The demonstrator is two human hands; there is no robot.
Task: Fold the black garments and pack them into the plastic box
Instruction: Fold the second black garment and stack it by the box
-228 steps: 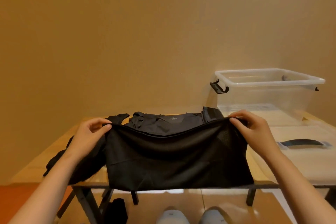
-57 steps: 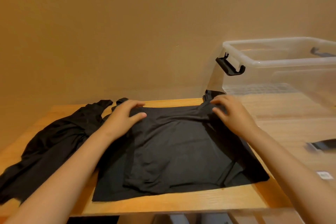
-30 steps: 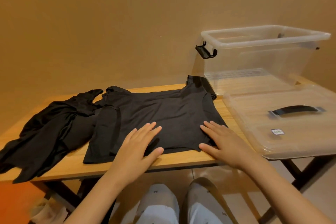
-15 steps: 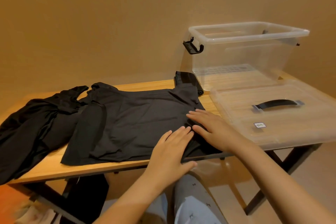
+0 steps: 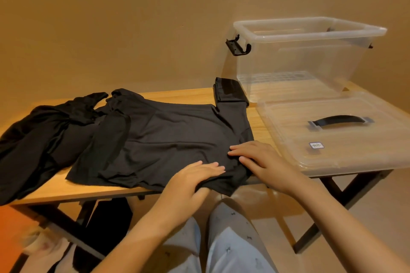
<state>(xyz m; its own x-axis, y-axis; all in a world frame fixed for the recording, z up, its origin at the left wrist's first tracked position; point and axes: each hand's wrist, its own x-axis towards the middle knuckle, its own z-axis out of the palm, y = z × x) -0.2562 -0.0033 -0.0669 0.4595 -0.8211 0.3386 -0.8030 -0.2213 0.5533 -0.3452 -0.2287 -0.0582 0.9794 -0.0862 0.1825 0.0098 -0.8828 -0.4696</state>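
While both hands rest on it, the flattened black garment [image 5: 168,139] lies across the middle of the tabletop [image 5: 188,94]. Its near right corner hangs slightly over the near edge, and one sleeve [image 5: 229,91] reaches toward the far edge, just beside the plastic box [image 5: 310,36]. The left hand [image 5: 195,175] lies palm down on that near right corner with its fingers straight and close together, pinching nothing. Whether the thumb is tucked under the fabric edge cannot be told. The right hand [image 5: 261,159] lies just beside it, palm down, fingers straight and slightly spread, pressing the cloth near the garment's right edge. A second black garment [image 5: 44,131] lies crumpled at the left edge of the tabletop, touching the first. The plastic box stands upright and open at the far right corner with no garment inside, and a black latch [image 5: 238,47] hangs at its left end. Its clear lid [image 5: 355,150] lies flat at the near right corner, in front of the box, with its black handle [image 5: 339,120] facing up and a small label [image 5: 316,145] nearer the person. The person's knees in pale trousers [image 5: 233,239] show below the near edge.
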